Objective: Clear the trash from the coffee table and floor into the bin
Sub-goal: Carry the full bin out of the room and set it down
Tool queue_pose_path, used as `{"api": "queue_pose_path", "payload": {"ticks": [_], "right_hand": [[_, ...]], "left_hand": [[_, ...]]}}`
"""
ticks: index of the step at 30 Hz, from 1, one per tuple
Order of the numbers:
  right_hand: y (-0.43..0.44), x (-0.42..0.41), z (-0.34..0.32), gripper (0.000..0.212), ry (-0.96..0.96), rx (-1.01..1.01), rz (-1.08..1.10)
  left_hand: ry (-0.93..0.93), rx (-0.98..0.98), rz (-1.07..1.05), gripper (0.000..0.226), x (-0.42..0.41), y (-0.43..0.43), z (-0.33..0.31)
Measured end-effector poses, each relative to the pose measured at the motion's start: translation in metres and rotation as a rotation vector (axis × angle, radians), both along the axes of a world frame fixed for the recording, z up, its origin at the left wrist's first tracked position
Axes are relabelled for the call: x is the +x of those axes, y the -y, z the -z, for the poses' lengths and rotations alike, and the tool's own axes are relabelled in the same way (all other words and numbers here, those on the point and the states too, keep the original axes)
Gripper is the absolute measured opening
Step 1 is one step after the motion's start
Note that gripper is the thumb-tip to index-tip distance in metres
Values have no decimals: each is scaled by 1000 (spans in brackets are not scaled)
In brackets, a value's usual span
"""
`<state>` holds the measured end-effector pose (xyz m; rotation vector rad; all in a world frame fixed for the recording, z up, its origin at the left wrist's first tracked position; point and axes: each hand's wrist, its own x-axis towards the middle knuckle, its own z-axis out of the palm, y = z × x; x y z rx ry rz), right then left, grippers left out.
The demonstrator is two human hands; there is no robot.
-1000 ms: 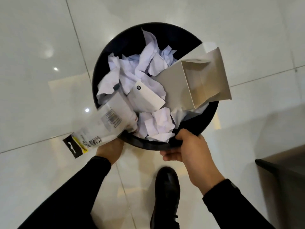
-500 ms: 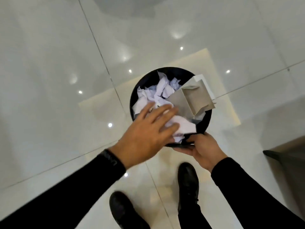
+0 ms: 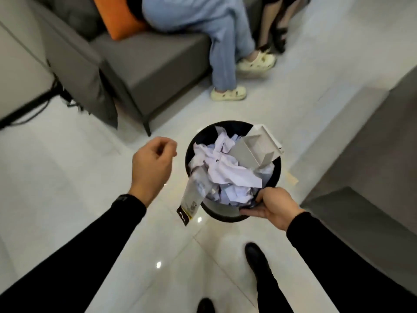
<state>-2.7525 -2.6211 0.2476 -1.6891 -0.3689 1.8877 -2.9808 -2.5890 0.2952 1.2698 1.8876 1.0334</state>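
Step in hand, as judged: the gathering looks near its end, the bin [image 3: 225,214] already heaped and carried off the floor [image 3: 67,177]. Bin: black, round, gripped at its near rim by the right hand [image 3: 272,207], fingers hooked under the lip and thumb over it. Contents: crumpled paper [image 3: 225,170] piled to the brim; a grey open box [image 3: 252,152] standing tilted at the far right, its flap past the rim; a clear packet [image 3: 194,193] with a black and yellow header, hanging over the near-left rim and mostly outside the bin. Left hand [image 3: 152,163]: empty, loosely curled, fingers half bent, held just beside the bin on its left and touching nothing; the two hands are well apart. Both arms: black sleeves, stretched forward and down; black shoes below. Surroundings: grey sofa [image 3: 135,64] ahead with an orange cushion [image 3: 115,21] and seated persons, legs only noted; a grey block at the right, possibly the coffee table, its top unseen. No loose trash shows on the visible floor. Next move, as judged: the free hand pushes the packet down into the paper so it does not slip out, then the bin is set down upright. Risk: the box also sits high and may tip.
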Motion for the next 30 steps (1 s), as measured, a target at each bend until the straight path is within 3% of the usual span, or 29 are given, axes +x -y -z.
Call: {"api": "queue_pose_path", "payload": {"ticks": [3, 7, 13, 19, 30], "right_hand": [[34, 26, -94, 27, 21, 81, 168], [93, 74, -192, 31, 27, 153, 371], [209, 150, -285, 22, 52, 267, 635], [330, 222, -339, 29, 152, 284, 837], [545, 392, -364, 26, 254, 197, 1001]], "left_hand": [[169, -99, 25, 20, 16, 11, -73], [239, -151, 139, 16, 56, 30, -137], [306, -199, 406, 14, 159, 72, -198], [270, -164, 686, 16, 287, 151, -228], [328, -172, 821, 25, 499, 344, -241]]}}
